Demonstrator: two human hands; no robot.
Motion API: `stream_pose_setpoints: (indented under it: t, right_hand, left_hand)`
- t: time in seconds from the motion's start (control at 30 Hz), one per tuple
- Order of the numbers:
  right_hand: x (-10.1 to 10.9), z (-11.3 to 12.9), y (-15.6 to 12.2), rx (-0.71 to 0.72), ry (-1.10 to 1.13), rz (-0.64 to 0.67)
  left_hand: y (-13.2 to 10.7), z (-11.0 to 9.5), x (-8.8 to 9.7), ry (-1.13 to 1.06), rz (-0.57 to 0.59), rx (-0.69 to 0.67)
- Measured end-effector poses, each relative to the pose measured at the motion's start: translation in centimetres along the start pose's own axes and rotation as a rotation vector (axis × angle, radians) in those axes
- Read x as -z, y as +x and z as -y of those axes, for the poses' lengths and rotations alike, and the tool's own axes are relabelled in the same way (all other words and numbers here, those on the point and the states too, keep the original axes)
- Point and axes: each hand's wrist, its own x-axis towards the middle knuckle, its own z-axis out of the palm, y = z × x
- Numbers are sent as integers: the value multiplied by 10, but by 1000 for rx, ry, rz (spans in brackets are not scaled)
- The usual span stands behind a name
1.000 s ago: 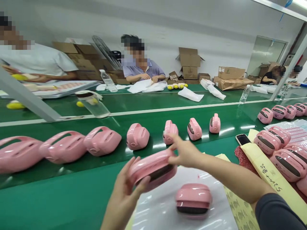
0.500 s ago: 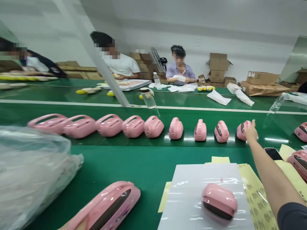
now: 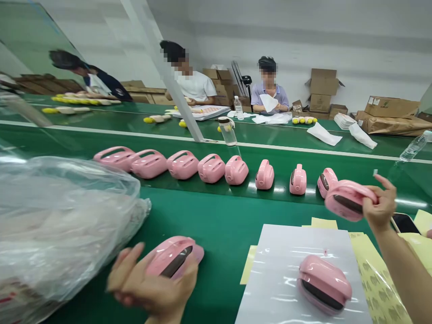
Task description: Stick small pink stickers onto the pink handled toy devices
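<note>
My right hand grips a glossy pink handled case with a dark window, lifted off the green surface. Its index finger sticks up, and a tiny pale piece shows by the fingertip. Low at centre-left, my left hand has its fingers and thumb apart. Just beyond it, partly covered by the hand, another pink case rests on the green table. A third pink case lies on a white sheet at the lower right, its dark strip towards me.
Several pink cases line the green belt. A large clear plastic bag fills the left. Yellow sticker sheets and a phone lie at right. Across the bench sit several co-workers, with a bottle and cartons around.
My right hand has lifted a pink case from the row and brought it nearer. The case at lower left now rests further in, and my left hand has come off it. The view has swung left.
</note>
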Motion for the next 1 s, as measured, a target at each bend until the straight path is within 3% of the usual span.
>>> stream_pose_setpoints:
  t: [0.03, 0.07, 0.13, 0.27, 0.33, 0.43, 0.5, 0.57, 0.63, 0.7, 0.77, 0.87, 1.0]
  right_hand:
    - [-10, 14, -8, 39, 55, 47]
    - [-23, 27, -16, 76, 113, 114]
    - [-50, 48, -33, 128, 249, 287]
    - [-92, 68, -58, 132, 460, 702]
    - [-100, 70, -66, 148, 487, 810]
    - [-97, 67, -71, 176, 493, 905]
    - [-90, 62, -68, 188, 504, 987]
    - [-84, 54, -55, 178, 470, 961]
    - [-81, 43, -32, 48, 333, 767]
    - [-83, 29, -5, -174, 155, 524]
    - [-87, 12, 16, -340, 59, 420]
    - [-89, -12, 32, -518, 1, 390]
    - [-68, -19, 38, -640, -8, 297]
  left_hand:
    - [5, -6, -15, -31, 63, 108]
    - [10, -10, -34, -63, 196, 267]
    - [19, -11, -77, -91, 353, 381]
    - [37, 13, -158, -62, 530, 628]
    - [46, 28, -184, -34, 575, 736]
    - [58, 41, -202, -27, 618, 826]
    - [63, 42, -205, -42, 636, 850]
    - [64, 38, -204, -58, 640, 860]
    - [61, 28, -201, -71, 633, 858]
    - [52, 11, -195, -89, 625, 842]
    - [38, -10, -182, -126, 634, 813]
    - [15, -42, -145, -254, 713, 731]
    - [3, -72, -67, -492, 852, 685]
